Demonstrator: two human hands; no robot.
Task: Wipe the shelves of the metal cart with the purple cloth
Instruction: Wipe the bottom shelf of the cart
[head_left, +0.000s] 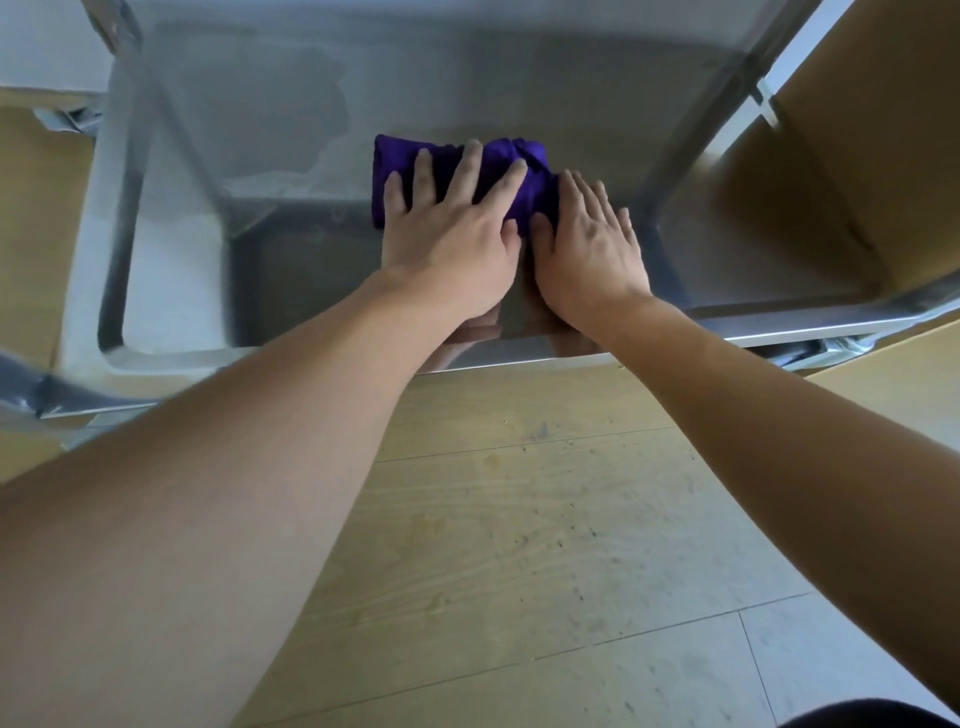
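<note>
A folded purple cloth (395, 156) lies on the shiny metal cart shelf (291, 260), a little right of its middle. My left hand (452, 234) presses flat on the cloth with fingers spread. My right hand (592, 249) lies flat beside it, fingers resting on the cloth's right end. Both forearms reach in over the shelf's near rim (519, 358). The cloth's near part is hidden under the hands.
A slanted metal cart post (727, 98) rises at the right and another bar (182, 130) crosses at the left. A brown cardboard box (857, 156) stands right of the cart. Wooden floor (519, 545) lies below the rim.
</note>
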